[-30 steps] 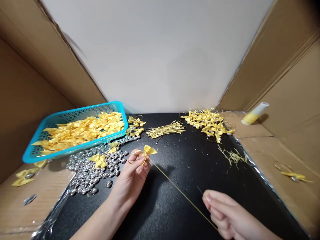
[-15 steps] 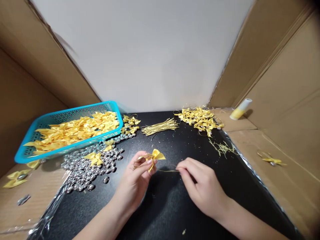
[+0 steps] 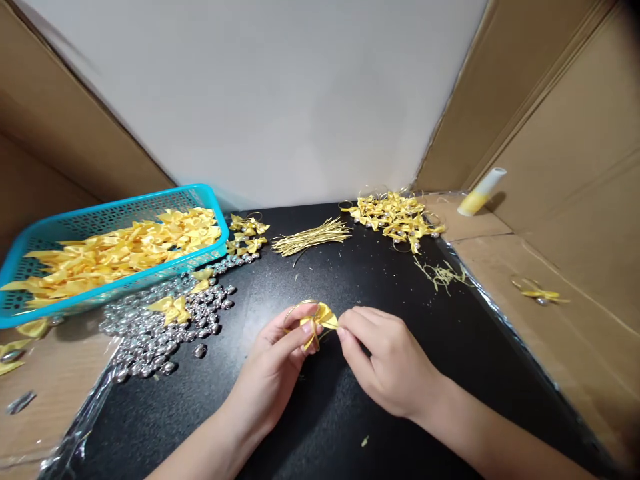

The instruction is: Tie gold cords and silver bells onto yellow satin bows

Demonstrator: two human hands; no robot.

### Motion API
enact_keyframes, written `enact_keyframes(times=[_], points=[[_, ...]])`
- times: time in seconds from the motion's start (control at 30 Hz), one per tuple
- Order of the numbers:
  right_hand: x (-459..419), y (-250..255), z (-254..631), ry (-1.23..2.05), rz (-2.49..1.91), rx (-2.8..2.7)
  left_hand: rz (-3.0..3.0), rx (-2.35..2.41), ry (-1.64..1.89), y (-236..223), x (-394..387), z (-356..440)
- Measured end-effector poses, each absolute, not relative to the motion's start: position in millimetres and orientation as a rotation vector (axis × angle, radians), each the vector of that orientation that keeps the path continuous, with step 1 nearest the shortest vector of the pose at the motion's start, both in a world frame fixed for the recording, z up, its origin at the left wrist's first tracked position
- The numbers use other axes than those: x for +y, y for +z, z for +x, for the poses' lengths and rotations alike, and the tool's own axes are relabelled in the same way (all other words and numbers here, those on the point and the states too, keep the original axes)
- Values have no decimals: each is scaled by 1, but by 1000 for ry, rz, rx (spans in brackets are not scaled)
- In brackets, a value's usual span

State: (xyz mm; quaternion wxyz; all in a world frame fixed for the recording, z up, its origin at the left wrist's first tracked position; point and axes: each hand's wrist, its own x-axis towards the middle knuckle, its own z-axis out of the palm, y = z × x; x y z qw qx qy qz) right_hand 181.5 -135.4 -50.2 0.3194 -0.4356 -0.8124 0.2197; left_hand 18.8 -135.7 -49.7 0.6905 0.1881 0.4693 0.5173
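Observation:
My left hand (image 3: 277, 350) is closed on a yellow ribbon bow (image 3: 326, 316), thumb and fingers pinching its middle. A thin gold cord loop (image 3: 295, 307) rises from the bow over the left fingers. My right hand (image 3: 383, 353) is closed too, thumb and forefinger pinched at the bow's right-hand tip. Whether a cord end is also between those fingertips is hidden. Beyond the hands lies a bundle of gold cords (image 3: 313, 237). A pile of bows with cord loops and silver beads (image 3: 393, 217) sits at the back right.
A blue plastic basket (image 3: 117, 275) of yellow bows stands at the left. Silver beads (image 3: 150, 337) spread in front of it, with a few bows among them. Cord scraps (image 3: 443, 273), a white-and-yellow tube (image 3: 481, 192) and a single looped bow (image 3: 540, 293) lie toward the right. Cardboard walls flank the black surface.
My right hand has moved left from a gold cord strand to the bow's tip. The left hand still holds the bow, and the view has shifted slightly.

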Motion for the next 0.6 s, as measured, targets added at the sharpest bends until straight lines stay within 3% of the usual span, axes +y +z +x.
enact_keyframes(times=[0.6], points=[[-138,-52,184,704,-1133,-2011,410,1047,1117,-52,-138,18]])
